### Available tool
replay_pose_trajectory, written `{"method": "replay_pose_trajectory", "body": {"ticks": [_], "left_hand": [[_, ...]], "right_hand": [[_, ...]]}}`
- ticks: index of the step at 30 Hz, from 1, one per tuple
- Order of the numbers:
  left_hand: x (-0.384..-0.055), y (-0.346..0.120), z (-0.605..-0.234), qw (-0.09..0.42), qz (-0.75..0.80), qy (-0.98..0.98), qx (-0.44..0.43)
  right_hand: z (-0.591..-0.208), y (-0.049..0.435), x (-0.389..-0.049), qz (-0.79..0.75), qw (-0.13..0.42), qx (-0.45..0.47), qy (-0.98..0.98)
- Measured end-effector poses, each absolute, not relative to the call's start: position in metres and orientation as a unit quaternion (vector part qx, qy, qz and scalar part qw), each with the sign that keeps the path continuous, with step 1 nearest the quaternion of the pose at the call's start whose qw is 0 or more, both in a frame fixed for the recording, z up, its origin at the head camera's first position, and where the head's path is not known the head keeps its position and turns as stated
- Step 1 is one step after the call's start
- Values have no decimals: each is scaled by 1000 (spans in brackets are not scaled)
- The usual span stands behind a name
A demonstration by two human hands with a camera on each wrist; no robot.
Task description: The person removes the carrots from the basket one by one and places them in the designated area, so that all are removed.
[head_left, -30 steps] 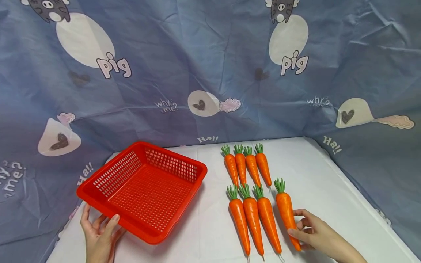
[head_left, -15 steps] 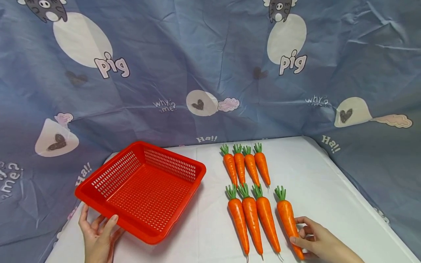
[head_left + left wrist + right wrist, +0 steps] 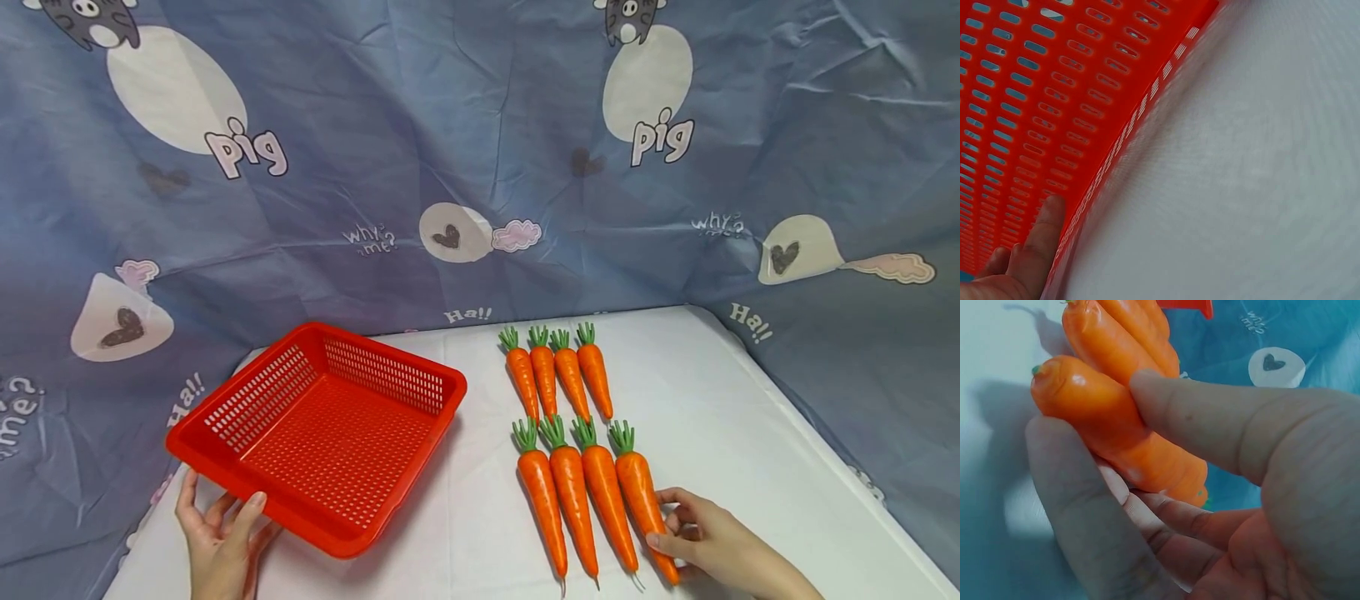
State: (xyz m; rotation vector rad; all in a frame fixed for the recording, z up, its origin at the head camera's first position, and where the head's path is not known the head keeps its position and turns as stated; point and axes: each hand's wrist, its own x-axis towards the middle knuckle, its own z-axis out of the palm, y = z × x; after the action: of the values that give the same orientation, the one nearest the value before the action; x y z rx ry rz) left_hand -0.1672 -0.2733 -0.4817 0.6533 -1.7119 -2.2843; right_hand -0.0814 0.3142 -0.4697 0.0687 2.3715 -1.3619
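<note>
My left hand (image 3: pixel 225 533) holds the near left side of a red plastic basket (image 3: pixel 420 482), thumb at the rim and fingers below it. In the left wrist view, fingers (image 3: pixel 1038 250) lie against the slotted basket wall (image 3: pixel 1075 81). On the right, my right hand (image 3: pixel 708 533) grips the lower part of an orange carrot (image 3: pixel 637 487) with a green top, the rightmost of the front row. Its thumb (image 3: pixel 1191 419) presses on one side of that carrot (image 3: pixel 1110 419), and the other fingers curl along the opposite side. The carrot lies close beside its neighbour (image 3: pixel 607 500).
More carrots lie left of the held one in the front row, including the leftmost carrot (image 3: pixel 542 500). Behind them is a back row, ending in a carrot (image 3: pixel 595 379) at its right. A white cloth (image 3: pixel 750 442) covers the table; a blue printed curtain (image 3: pixel 360 150) surrounds it.
My right hand has drawn the carrot slightly toward me, then moved it left, beside the other front-row carrots. The left hand and basket have stayed about the same; the view has shifted slightly.
</note>
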Motion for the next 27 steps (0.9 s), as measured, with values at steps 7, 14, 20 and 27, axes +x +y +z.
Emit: {"method": "replay_pose_trajectory", "body": {"ticks": [7,14,20,27], "left_hand": [[-167,-273,-481,112,-781,-573,219],[-167,-272,-483,138,-781,-572,212],[-163,-269,-478,163,-755,-601,205],[-156,-270,-463,193,-681,-679,193]], "right_hand": [[-470,312,-87,-486,200,31,851],[-468,311,-91,-485,196,14,852],[-468,314,-92,-484,193,-1,854],[-464,316,-96,-464,189,-6,865]]}}
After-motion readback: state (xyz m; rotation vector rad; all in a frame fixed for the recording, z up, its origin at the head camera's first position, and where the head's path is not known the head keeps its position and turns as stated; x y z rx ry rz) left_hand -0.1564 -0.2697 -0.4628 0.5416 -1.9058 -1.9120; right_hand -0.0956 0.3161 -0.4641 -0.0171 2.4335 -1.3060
